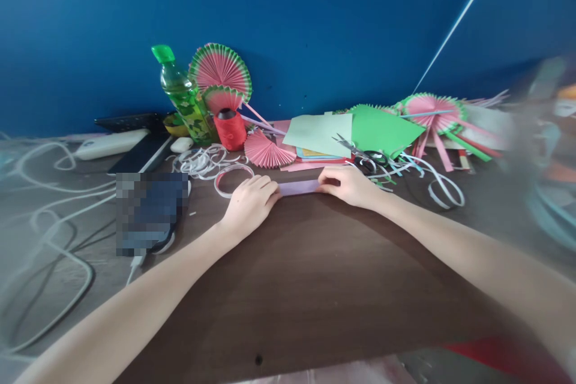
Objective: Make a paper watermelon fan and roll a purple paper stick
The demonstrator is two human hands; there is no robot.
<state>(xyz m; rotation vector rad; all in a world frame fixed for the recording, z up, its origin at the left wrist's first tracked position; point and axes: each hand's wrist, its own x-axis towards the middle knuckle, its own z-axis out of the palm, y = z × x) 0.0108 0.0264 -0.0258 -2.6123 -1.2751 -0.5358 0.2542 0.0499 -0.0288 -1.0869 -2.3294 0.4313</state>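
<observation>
A narrow purple paper strip (299,187) lies stretched between my two hands, low over the brown table. Its left end is pinched by my left hand (252,201), with the fingers closed together. At the other end my right hand (346,185) pinches the strip between thumb and fingers. A roll of tape (233,180) sits right beside my left hand. Just beyond my right hand are black-handled scissors (366,159), partly over pale green paper (320,132).
Behind stand a green bottle (184,99), a red thread spool (230,131) and pleated pink fans (221,72). Green sheets (384,131) and paper strips lie at back right. A phone (155,213) and white cables occupy the left of the table (315,288).
</observation>
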